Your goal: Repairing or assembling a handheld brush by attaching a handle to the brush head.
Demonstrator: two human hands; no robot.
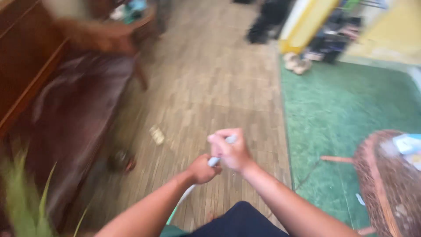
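Note:
Both my hands meet low in the middle of the head view, over a wood-plank floor point(210, 87). My left hand point(202, 169) is closed around the lower part of a thin pale stick-like object point(214, 161). My right hand point(230, 151) grips the upper end of the same object, whose light tip pokes out by the fingers. A pale length of it runs down past my left wrist toward my dark-clothed lap point(239, 221). The picture is motion-blurred, so what the object is stays unclear.
A green mat point(346, 118) covers the floor at right, with a brown wicker basket point(386, 184) on it. Dark wooden furniture point(66, 109) lines the left. Green leaves point(22, 202) poke in at bottom left. Shoes point(298, 63) lie by a yellow wall.

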